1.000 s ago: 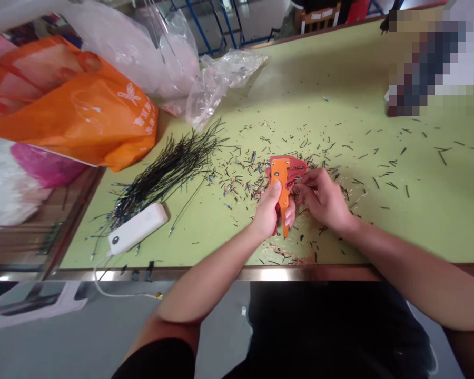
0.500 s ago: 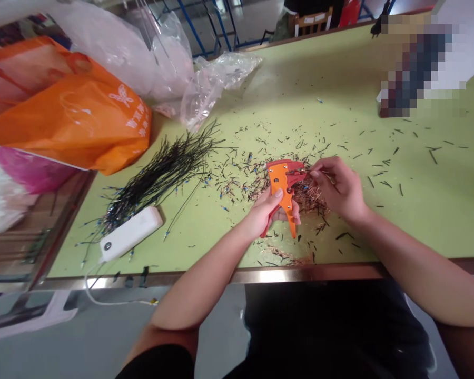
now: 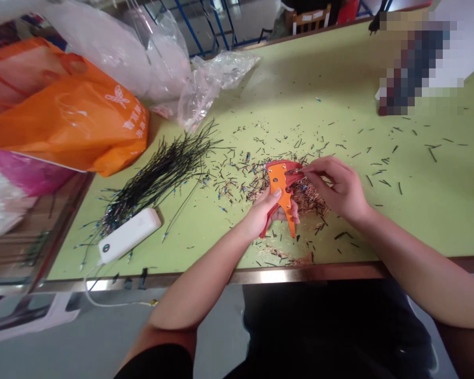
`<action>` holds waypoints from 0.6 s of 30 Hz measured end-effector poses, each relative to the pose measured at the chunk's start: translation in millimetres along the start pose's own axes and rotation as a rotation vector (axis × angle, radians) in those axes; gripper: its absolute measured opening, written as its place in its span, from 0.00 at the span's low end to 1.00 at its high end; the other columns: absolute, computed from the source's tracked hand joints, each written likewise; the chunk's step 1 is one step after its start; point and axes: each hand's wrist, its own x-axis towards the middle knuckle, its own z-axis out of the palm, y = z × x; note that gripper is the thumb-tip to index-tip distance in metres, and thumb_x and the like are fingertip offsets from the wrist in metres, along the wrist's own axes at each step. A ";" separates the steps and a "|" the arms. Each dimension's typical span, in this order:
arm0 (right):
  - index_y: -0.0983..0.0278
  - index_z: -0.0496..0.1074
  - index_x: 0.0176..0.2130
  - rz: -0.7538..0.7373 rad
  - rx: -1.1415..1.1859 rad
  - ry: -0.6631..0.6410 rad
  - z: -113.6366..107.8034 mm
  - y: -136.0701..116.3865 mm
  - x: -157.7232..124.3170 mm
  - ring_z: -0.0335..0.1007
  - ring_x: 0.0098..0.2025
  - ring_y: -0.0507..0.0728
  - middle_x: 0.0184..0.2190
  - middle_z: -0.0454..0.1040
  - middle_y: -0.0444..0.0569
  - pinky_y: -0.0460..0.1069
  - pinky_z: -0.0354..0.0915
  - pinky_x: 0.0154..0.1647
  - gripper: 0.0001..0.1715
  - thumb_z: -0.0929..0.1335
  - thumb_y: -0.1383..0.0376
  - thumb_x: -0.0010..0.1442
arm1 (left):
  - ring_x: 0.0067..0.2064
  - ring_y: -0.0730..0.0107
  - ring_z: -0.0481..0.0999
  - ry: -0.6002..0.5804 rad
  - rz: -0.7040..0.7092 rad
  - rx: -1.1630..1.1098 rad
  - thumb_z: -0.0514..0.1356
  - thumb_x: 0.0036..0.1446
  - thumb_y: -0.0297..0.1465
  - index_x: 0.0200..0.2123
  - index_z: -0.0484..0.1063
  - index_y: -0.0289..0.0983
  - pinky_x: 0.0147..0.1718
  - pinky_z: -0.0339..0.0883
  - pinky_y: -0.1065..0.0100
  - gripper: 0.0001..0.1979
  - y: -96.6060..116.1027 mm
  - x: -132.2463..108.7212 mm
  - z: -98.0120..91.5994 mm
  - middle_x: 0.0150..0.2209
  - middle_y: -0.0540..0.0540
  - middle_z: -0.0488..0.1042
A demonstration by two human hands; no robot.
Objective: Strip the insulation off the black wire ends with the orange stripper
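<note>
Orange on its body and red at its head, the hand tool (image 3: 277, 181) stands over the near middle of the green table (image 3: 406, 226), its lower grip partly covered by the left hand (image 3: 265, 211). Those fingers wrap behind it, mostly out of sight, with the thumb pressed on the front; the hold is firm and the palm nearly closed. At the tool's mouth a thin dark piece (image 3: 300, 170) is pinched between the thumb and forefinger of the right hand (image 3: 342, 187), too small to say what it is or how far in it reaches. The right wrist comes in from the right, palm turned inward, the other fingers loosely curled. Both forearms reach across the table's near edge, and the left one slants up toward the tool. Under and around the hands lies a heap of scraps (image 3: 315, 202), partly hidden. Left of it, a bundle of black wires (image 3: 161, 171) has its lower end just behind a white box (image 3: 129, 235). An orange bag (image 3: 102, 123) is cut off at the left, and a blurred patch hides something at upper right.
</note>
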 end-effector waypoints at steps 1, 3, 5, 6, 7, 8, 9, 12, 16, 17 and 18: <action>0.59 0.78 0.46 0.018 -0.010 0.007 0.0 0.3 -1.0 0.81 0.41 0.56 0.41 0.83 0.49 0.53 0.77 0.41 0.07 0.70 0.68 0.70 | 0.31 0.60 0.84 0.005 -0.002 0.007 0.65 0.61 0.56 0.44 0.61 0.40 0.31 0.78 0.61 0.28 0.1 0.0 -0.1 0.31 0.47 0.80; 0.59 0.77 0.46 0.049 -0.036 0.033 0.0 0.9 -2.8 0.81 0.39 0.56 0.40 0.83 0.48 0.52 0.76 0.40 0.06 0.71 0.67 0.69 | 0.31 0.60 0.84 0.011 0.001 0.021 0.66 0.60 0.56 0.45 0.61 0.39 0.30 0.77 0.63 0.28 0.6 -0.2 0.2 0.31 0.46 0.80; 0.59 0.77 0.45 0.050 -0.075 0.049 -0.6 0.6 -3.5 0.80 0.37 0.56 0.38 0.83 0.47 0.52 0.76 0.39 0.04 0.71 0.66 0.69 | 0.31 0.61 0.84 0.014 0.008 0.036 0.66 0.60 0.56 0.45 0.61 0.39 0.31 0.77 0.63 0.29 1.0 -0.8 1.0 0.31 0.46 0.80; 0.59 0.77 0.44 0.039 -0.097 0.047 -1.3 -0.1 -3.3 0.80 0.37 0.56 0.37 0.83 0.47 0.52 0.76 0.38 0.03 0.71 0.66 0.69 | 0.31 0.61 0.84 0.016 0.012 0.044 0.66 0.60 0.56 0.45 0.61 0.39 0.32 0.78 0.62 0.29 1.0 -1.2 1.4 0.31 0.46 0.80; 0.59 0.77 0.43 0.028 -0.118 0.038 -2.1 -1.1 -2.9 0.80 0.37 0.56 0.37 0.83 0.47 0.52 0.76 0.37 0.03 0.70 0.67 0.69 | 0.31 0.61 0.83 0.018 0.017 0.054 0.65 0.60 0.56 0.44 0.61 0.39 0.33 0.79 0.61 0.29 0.8 -1.5 1.7 0.31 0.46 0.79; 0.59 0.77 0.43 0.018 -0.136 0.027 -3.1 -2.3 -2.2 0.80 0.37 0.56 0.37 0.83 0.47 0.52 0.75 0.37 0.04 0.70 0.67 0.69 | 0.31 0.62 0.83 0.022 0.023 0.065 0.65 0.60 0.57 0.44 0.62 0.39 0.34 0.79 0.60 0.29 0.4 -1.7 2.1 0.31 0.47 0.79; 0.59 0.77 0.42 0.009 -0.153 0.016 -4.2 -3.5 -1.5 0.80 0.37 0.57 0.37 0.83 0.48 0.53 0.75 0.37 0.04 0.69 0.67 0.69 | 0.31 0.62 0.82 0.027 0.031 0.079 0.65 0.61 0.57 0.44 0.62 0.39 0.34 0.79 0.60 0.28 0.0 -1.8 2.3 0.30 0.47 0.79; 0.59 0.77 0.41 -0.028 -0.185 -0.008 -6.9 -6.6 0.7 0.80 0.37 0.58 0.36 0.83 0.48 0.53 0.75 0.37 0.06 0.68 0.68 0.70 | 0.28 0.65 0.80 0.040 0.066 0.132 0.63 0.62 0.57 0.43 0.62 0.40 0.30 0.76 0.64 0.27 -1.5 -1.8 3.3 0.28 0.49 0.77; 0.59 0.77 0.41 -0.050 -0.212 -0.031 -8.8 -8.4 2.2 0.80 0.37 0.57 0.37 0.83 0.49 0.53 0.74 0.36 0.07 0.68 0.68 0.71 | 0.24 0.68 0.77 0.044 0.088 0.183 0.62 0.64 0.55 0.41 0.63 0.41 0.25 0.72 0.67 0.24 -1.7 -2.3 5.7 0.25 0.52 0.75; 0.60 0.77 0.42 -0.048 -0.217 -0.036 -9.2 -8.6 2.4 0.80 0.37 0.57 0.37 0.83 0.49 0.53 0.74 0.36 0.07 0.68 0.68 0.71 | 0.24 0.69 0.77 0.046 0.087 0.186 0.61 0.65 0.55 0.41 0.63 0.41 0.25 0.72 0.67 0.24 -1.5 -2.7 6.4 0.24 0.52 0.74; 0.60 0.77 0.42 -0.045 -0.219 -0.042 -9.6 -8.8 2.6 0.80 0.37 0.57 0.37 0.83 0.49 0.53 0.74 0.36 0.07 0.68 0.68 0.71 | 0.23 0.69 0.76 0.049 0.084 0.187 0.61 0.65 0.56 0.40 0.63 0.41 0.25 0.72 0.67 0.24 -1.3 -3.0 7.0 0.24 0.52 0.74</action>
